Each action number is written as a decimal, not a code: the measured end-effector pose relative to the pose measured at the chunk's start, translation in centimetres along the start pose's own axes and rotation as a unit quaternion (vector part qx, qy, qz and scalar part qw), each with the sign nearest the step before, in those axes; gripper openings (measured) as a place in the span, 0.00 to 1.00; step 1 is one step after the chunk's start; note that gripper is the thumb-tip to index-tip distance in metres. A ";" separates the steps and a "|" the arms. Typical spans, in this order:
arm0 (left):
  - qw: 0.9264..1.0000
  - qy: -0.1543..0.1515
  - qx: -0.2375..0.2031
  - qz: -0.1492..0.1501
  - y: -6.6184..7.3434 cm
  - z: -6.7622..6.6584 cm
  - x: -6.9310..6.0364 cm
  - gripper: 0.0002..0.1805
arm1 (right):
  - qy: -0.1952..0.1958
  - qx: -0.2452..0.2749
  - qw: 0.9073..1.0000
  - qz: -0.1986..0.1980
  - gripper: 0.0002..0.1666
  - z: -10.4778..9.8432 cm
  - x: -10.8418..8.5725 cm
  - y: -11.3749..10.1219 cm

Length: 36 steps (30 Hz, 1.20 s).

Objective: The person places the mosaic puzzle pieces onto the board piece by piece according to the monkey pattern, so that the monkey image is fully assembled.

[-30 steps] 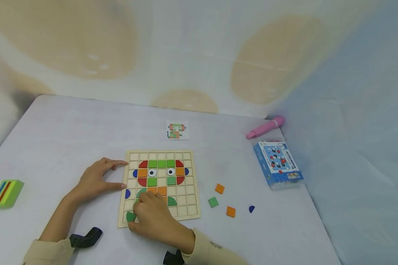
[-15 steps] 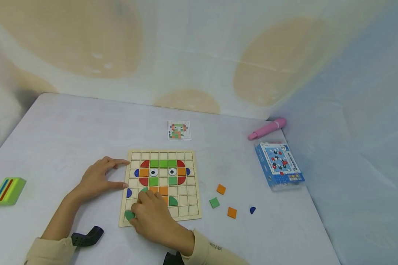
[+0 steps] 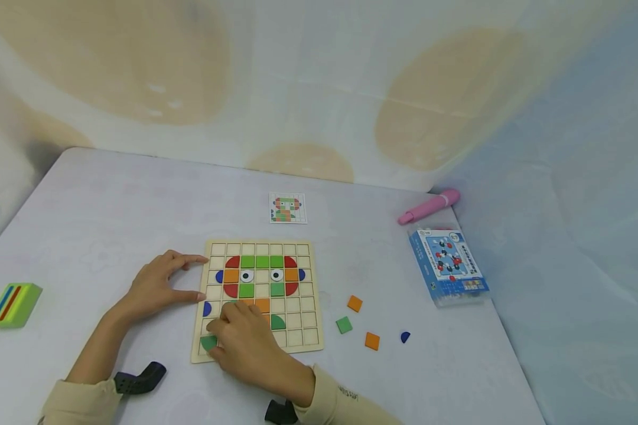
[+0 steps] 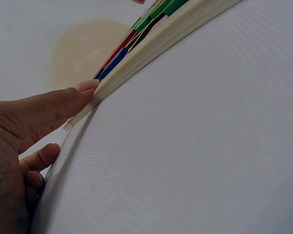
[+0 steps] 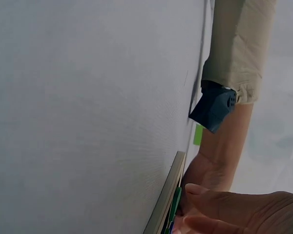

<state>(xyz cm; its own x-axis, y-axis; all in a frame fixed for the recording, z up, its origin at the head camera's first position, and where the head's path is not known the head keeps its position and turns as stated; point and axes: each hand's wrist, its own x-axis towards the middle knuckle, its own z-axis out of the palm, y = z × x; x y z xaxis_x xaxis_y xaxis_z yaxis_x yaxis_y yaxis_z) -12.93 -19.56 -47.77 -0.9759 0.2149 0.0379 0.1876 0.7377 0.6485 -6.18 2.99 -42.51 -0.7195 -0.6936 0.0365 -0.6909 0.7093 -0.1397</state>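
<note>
A wooden grid board point(image 3: 308, 260) lies on the table, with red, green, orange and blue tiles and two eye tiles set in its cells. My left hand point(image 3: 156, 287) is at its left edge, thumb and index finger spread; in the left wrist view the thumb point(image 4: 88, 87) touches the board's edge. Over the board's lower left is my right hand point(image 3: 247, 342), covering several cells. Its thumb and index finger stand apart beside a green quarter-circle tile point(image 3: 208, 343) in the bottom left corner. In the right wrist view the thumb tip point(image 5: 195, 189) is close to that green tile point(image 5: 175, 204).
Loose orange point(image 3: 354, 303) and green square tiles point(image 3: 344, 324) and a blue half-circle tile point(image 3: 405, 337) lie right of the board. A pattern card point(image 3: 288, 208) lies beyond it. Farther right are a blue box point(image 3: 449, 265) and a pink pen-like object point(image 3: 429, 206); a green block point(image 3: 13, 305) sits far left.
The green quarter-circle tile has turned and settled into the bottom left corner. My right index finger has moved up, away from the thumb. My left hand stays at the board's edge.
</note>
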 end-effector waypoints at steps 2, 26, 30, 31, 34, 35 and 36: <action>1.000 -0.001 0.002 0.000 0.0 -0.1 0.0 0.39 | -0.004 -0.001 1.000 -0.018 0.15 0.0 0.1 0.0; 1.000 -0.005 0.018 -0.005 -0.1 -0.1 0.2 0.40 | 0.034 0.009 0.998 0.052 0.11 -2.2 -2.7 4.3; 1.000 -0.006 0.019 -0.007 -0.1 0.0 0.2 0.40 | 0.043 0.025 0.993 0.105 0.15 -2.7 -4.3 6.7; 1.000 -0.007 0.018 -0.007 0.0 0.0 0.3 0.40 | 0.042 0.030 0.992 0.119 0.16 -2.8 -4.7 7.2; 1.000 -0.009 0.020 -0.007 0.0 -0.1 0.3 0.40 | 0.045 0.042 0.986 0.156 0.18 -3.0 -6.0 9.0; 1.000 -0.010 0.020 -0.007 0.1 -0.1 0.4 0.40 | 0.049 0.044 0.984 0.167 0.18 -3.0 -6.5 9.5; 1.000 -0.011 0.021 -0.008 0.1 -0.1 0.4 0.40 | 0.053 0.045 0.982 0.178 0.18 -3.1 -6.9 10.0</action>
<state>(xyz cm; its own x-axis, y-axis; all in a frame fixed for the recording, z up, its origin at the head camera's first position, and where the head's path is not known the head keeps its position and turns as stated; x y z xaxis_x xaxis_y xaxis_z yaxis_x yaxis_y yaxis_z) -13.32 -19.47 -47.63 -0.9762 0.2167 0.0106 0.1770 0.7671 0.6166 -8.38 15.26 -41.10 -0.9205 -0.3842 0.0713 -0.3894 0.8867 -0.2493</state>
